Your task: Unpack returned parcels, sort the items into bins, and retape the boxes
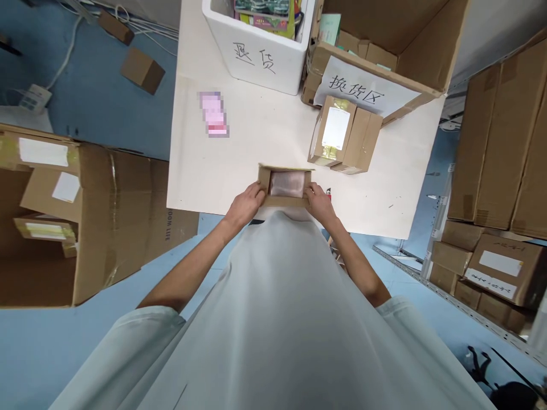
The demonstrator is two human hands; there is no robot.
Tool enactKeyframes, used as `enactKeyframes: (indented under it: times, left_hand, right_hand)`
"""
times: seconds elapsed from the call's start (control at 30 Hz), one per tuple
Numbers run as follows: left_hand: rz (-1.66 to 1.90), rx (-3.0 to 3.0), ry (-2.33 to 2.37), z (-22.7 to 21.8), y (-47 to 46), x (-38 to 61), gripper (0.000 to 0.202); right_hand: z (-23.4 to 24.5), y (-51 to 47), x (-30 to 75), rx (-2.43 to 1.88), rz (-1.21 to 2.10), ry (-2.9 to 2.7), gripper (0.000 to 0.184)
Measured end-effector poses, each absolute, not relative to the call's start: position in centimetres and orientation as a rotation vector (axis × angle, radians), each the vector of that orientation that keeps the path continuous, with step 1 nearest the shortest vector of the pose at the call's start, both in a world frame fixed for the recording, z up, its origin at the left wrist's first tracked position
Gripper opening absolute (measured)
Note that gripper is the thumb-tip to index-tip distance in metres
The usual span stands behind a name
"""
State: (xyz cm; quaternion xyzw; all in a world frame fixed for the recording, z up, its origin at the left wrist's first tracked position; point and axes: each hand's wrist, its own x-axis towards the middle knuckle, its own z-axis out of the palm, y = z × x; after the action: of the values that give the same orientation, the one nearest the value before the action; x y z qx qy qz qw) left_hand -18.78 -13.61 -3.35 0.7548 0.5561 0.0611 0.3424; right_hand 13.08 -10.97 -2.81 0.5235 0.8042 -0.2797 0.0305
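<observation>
A small cardboard box sits at the near edge of the white table, its top open. Inside lies a pale item that looks wrapped in clear plastic; its kind cannot be made out. My left hand grips the box's left side, fingers curled over the flap. On the opposite side, my right hand holds the right flap the same way. Just beyond my right hand, a red tool, perhaps a box cutter, is partly hidden.
On the table stand a white foam bin, a large carton with a handwritten sign, and two small boxes. A blurred pink item lies left. An open carton stands left; stacked boxes fill the right.
</observation>
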Motion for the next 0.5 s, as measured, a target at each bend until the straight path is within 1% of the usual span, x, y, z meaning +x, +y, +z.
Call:
enactKeyframes:
  times: [0.07,0.1,0.13,0.2,0.23,0.27,0.33,0.37,0.4,0.5]
  left_hand:
    - [0.164,1.938,1.474,-3.4,-13.5,-19.1,0.037]
    - [0.166,1.943,1.475,-3.4,-13.4,-19.4,0.037]
    - [0.166,1.959,1.466,-3.4,-13.4,-19.6,0.031]
    - [0.169,2.013,1.429,-3.2,-13.4,-20.1,0.016]
    - [0.174,2.037,1.416,-3.1,-13.4,-20.2,0.018]
    - [0.18,2.053,1.413,-3.0,-13.5,-20.2,0.026]
    - [0.192,2.051,1.445,-2.9,-13.9,-20.0,0.034]
    - [0.197,2.037,1.47,-2.9,-14.1,-19.7,0.033]
    - [0.2,2.021,1.495,-3.0,-14.3,-19.5,0.031]
    - [0.206,1.988,1.575,-3.4,-15.0,-18.8,0.023]
  right_hand:
    - [-3.0,-10.9,12.6,1.607,-0.868,2.448,0.049]
    - [-3.0,-10.9,12.4,1.608,-0.872,2.435,0.053]
    - [-3.0,-10.9,12.1,1.611,-0.88,2.428,0.055]
    - [-3.1,-10.9,11.8,1.617,-0.919,2.442,0.05]
    - [-3.0,-10.9,11.7,1.613,-0.952,2.463,0.045]
    - [-2.9,-11.0,11.8,1.597,-0.99,2.49,0.044]
    - [-2.7,-11.2,12.1,1.552,-1.055,2.54,0.058]
    - [-2.5,-11.2,12.2,1.53,-1.075,2.558,0.064]
    - [-2.2,-11.3,12.4,1.523,-1.08,2.568,0.065]
    - [-1.5,-10.8,12.6,1.601,-1.021,2.578,0.058]
